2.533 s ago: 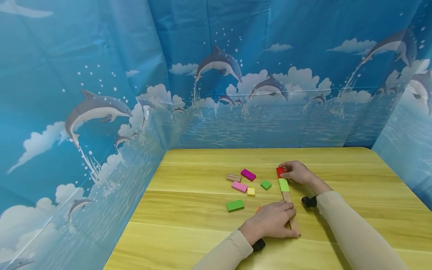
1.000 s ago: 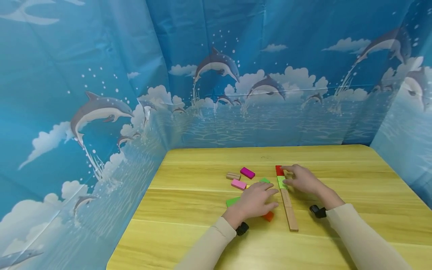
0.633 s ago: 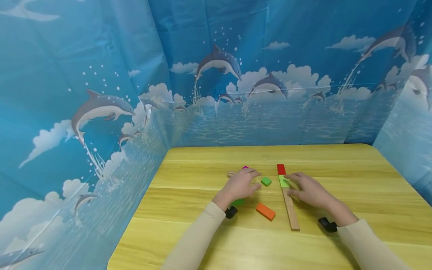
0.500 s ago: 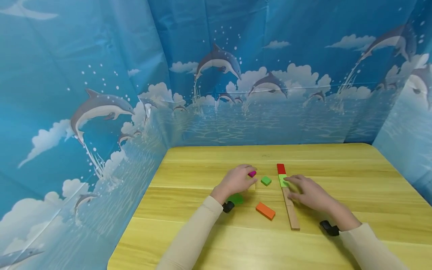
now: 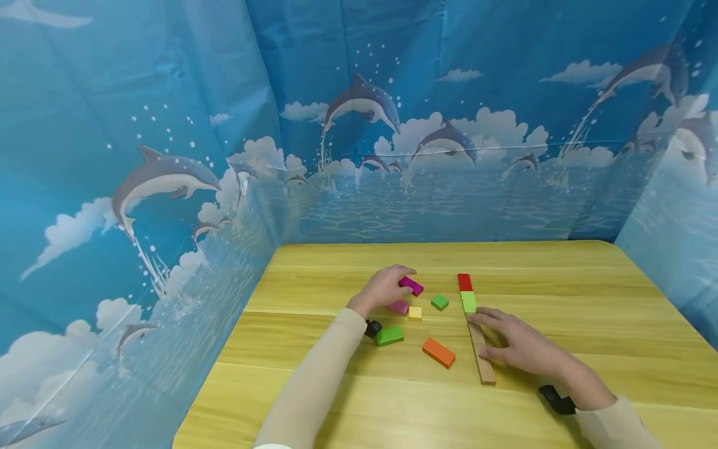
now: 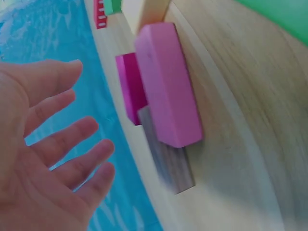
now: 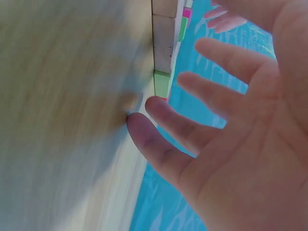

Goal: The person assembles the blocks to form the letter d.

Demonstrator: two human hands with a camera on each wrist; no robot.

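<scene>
My left hand [image 5: 382, 290] hovers by a magenta block [image 5: 412, 286], fingers spread; the left wrist view shows nothing in its grasp. In that view a pink block [image 6: 168, 91] and a grooved wooden block [image 6: 169, 166] lie close by; the head view hides the wooden one behind the hand. My right hand [image 5: 527, 346], fingers relaxed, is beside a straight row: plain wooden blocks [image 5: 485, 369] nearest me, then a lime-green block [image 5: 468, 302], then a red block [image 5: 465, 282] at the far end. Whether its fingertips touch the wood, I cannot tell.
Between the hands are a small green block [image 5: 440, 302], a yellow block [image 5: 415, 313] and an orange block [image 5: 439, 353]. A longer green block [image 5: 389, 336] lies near the left wrist. A dolphin-print curtain [image 5: 359, 187] hangs round the yellow wooden table [image 5: 336, 399].
The red block has been let go at the row's far end. My left hand has left the wooden blocks and moved left and away to the magenta block. My right hand has drawn back towards me.
</scene>
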